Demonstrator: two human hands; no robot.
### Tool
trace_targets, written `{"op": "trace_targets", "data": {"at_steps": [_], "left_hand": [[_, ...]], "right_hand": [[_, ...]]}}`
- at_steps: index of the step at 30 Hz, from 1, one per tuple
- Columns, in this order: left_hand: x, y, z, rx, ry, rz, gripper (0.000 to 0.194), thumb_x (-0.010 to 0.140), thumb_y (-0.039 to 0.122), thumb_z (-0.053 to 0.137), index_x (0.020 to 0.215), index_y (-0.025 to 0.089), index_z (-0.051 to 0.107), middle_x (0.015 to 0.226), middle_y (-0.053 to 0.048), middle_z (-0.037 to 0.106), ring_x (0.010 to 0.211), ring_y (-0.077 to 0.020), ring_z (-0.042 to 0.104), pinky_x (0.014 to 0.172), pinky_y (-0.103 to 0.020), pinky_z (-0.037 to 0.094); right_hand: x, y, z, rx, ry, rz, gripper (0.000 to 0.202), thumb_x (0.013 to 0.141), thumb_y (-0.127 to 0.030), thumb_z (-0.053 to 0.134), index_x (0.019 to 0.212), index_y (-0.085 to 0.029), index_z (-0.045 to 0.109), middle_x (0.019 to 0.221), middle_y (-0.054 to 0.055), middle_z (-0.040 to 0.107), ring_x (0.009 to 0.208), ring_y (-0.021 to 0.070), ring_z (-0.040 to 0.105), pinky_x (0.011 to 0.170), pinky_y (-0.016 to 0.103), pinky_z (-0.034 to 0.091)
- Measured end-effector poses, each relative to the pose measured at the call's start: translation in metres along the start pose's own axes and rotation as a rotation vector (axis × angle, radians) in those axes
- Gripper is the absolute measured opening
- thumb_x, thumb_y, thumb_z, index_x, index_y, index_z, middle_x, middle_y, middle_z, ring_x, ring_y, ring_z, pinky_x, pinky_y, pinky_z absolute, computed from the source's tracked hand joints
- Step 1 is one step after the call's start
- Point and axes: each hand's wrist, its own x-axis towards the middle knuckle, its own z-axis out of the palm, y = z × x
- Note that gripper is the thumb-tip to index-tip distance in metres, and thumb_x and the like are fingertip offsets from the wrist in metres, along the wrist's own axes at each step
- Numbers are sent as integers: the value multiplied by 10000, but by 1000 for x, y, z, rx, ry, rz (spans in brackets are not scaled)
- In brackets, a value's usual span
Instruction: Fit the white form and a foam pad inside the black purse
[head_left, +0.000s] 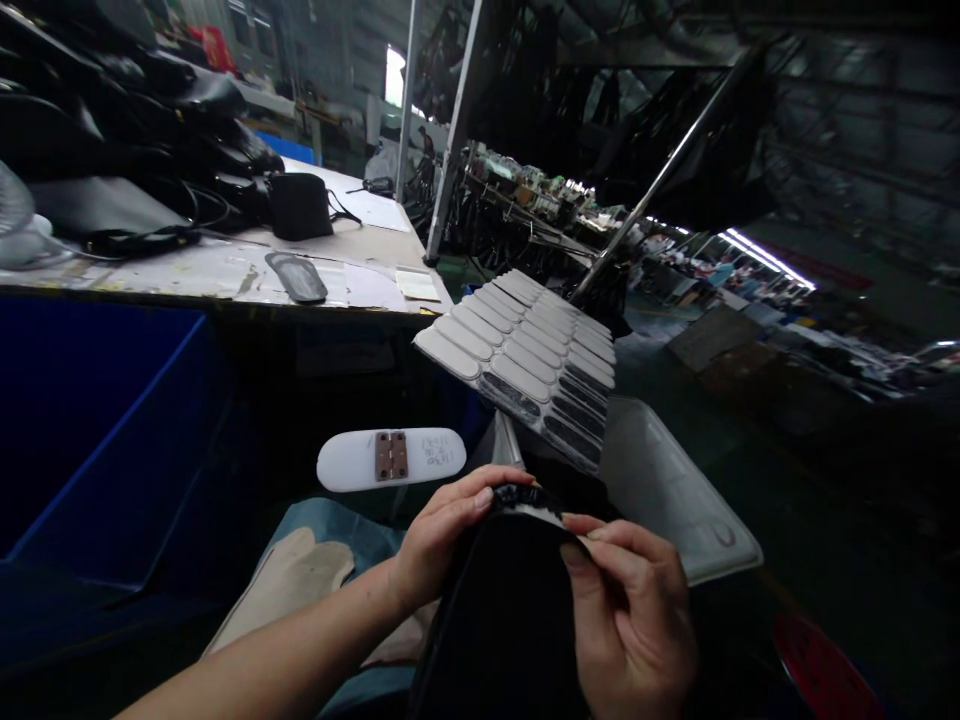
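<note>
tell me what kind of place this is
Probably a factory floor where bags or shoes are made. Both hands, left and right, grip a black piece. A board of oval pads stands ahead, and black bags pile on the workbench.

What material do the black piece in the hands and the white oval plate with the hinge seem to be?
The black piece looks like matte fabric or leather: it curves softly and shows no shine. The white oval plate looks like smooth hard plastic with a flat, even surface. Its hinge looks like brownish metal, perhaps copper-coloured.
</note>
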Motion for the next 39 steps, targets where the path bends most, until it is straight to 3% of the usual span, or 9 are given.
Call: {"op": "trace_targets", "data": {"at_steps": [7, 15, 17, 19, 21, 23, 28, 33, 39], "left_hand": [[-6, 11, 3, 347, -5, 41, 518, 755, 325, 687, 1249, 252, 548, 1248, -59, 584, 1140, -299, 534, 947, -318, 415], [-4, 14, 11, 386, 106, -20, 471, 734, 339, 714, 1178, 219, 614, 1173, -82, 644, 1093, -302, 577, 927, -325, 443], [-7, 14, 11, 322, 169, -43, 479, 712, 338, 727, 1163, 213, 623, 1179, -88, 643, 1082, -312, 586, 901, -336, 468], [-10, 15, 9, 220, 237, -49, 495, 692, 334, 737, 1162, 229, 622, 1201, -86, 634, 1065, -315, 599, 852, -340, 502], [-12, 15, 6, 122, 278, -39, 486, 678, 324, 743, 1146, 259, 632, 1234, -73, 620, 1085, -318, 593, 830, -338, 520], [-12, 14, 3, 77, 292, -46, 444, 686, 307, 739, 1120, 270, 651, 1261, -63, 607, 1135, -319, 568, 862, -340, 514], [-7, 13, -4, 125, 209, -103, 450, 739, 258, 708, 1177, 274, 606, 1289, -75, 582, 1187, -307, 532, 928, -359, 483], [-6, 14, -13, 137, 150, -27, 85, 785, 191, 660, 850, 234, 695, 1345, -45, 534, 1233, -306, 491, 995, -388, 419], [-5, 13, -25, 12, -11, 56, 26, 730, 209, 719, 724, 233, 711, 1363, -41, 507, 1235, -332, 479, 981, -411, 400]], "right_hand": [[3, 2, 12, 131, 14, 287, 59, 847, -241, 605, 802, -209, 584, 956, 43, 519, 927, 166, 537, 762, 304, 469], [2, 6, 16, 340, 31, 464, 124, 855, -307, 593, 778, -212, 578, 948, 24, 516, 963, 152, 528, 850, 288, 459], [-1, 3, 9, 499, -30, 496, 130, 841, -343, 611, 908, -241, 566, 1059, 33, 508, 1047, 170, 527, 881, 300, 478], [-6, -2, 0, 645, -150, 547, 375, 803, -388, 654, 1131, -294, 497, 1209, 47, 478, 1129, 200, 518, 915, 327, 492], [-11, -7, -9, 643, -288, 574, 610, 763, -406, 696, 1292, -327, 403, 1308, 60, 446, 1182, 227, 502, 971, 355, 474], [-15, -8, -14, 558, -365, 569, 599, 784, -387, 678, 1322, -327, 421, 1346, 60, 436, 1205, 234, 491, 1001, 353, 459], [-15, -3, -15, 527, -373, 580, 361, 914, -329, 500, 1275, -327, 519, 1315, 40, 491, 1212, 186, 496, 1020, 310, 439], [-11, -4, -12, 478, -395, 529, 397, 894, -291, 529, 1291, -312, 516, 1310, 44, 486, 1198, 170, 500, 1004, 283, 441], [-8, -3, -11, 513, -413, 535, 332, 907, -313, 514, 1235, -308, 562, 1251, 29, 528, 1147, 147, 521, 966, 240, 435]]}}
